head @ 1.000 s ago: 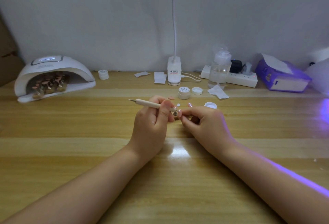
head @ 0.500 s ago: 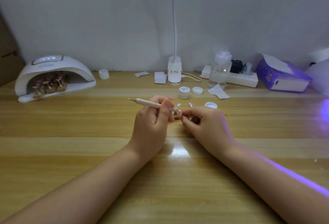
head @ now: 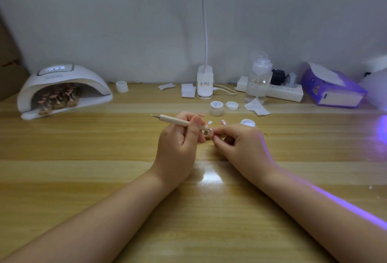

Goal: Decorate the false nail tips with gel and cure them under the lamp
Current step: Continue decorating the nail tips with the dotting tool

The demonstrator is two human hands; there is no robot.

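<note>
My left hand point(head: 180, 143) grips a wooden dotting pen point(head: 173, 120), its tip meeting a small nail tip on a holder point(head: 207, 133) at the table's middle. My right hand point(head: 240, 145) pinches that holder from the right; most of it is hidden by my fingers. Loose nail tips point(head: 210, 122) lie just behind the hands. An open gel pot point(head: 247, 123) sits to the right, another gel pot point(head: 216, 108) with its lid point(head: 232, 105) behind. The white curing lamp point(head: 62, 89) at far left holds several nail tips on stands point(head: 59, 97).
A clip lamp base point(head: 204, 85) with cable, a clear pump bottle point(head: 258, 80), a power strip point(head: 287, 93), paper wipes point(head: 256, 108) and a purple tissue box point(head: 333, 89) line the back of the wooden table point(head: 104, 158). A small white jar point(head: 122, 86) stands beside the curing lamp.
</note>
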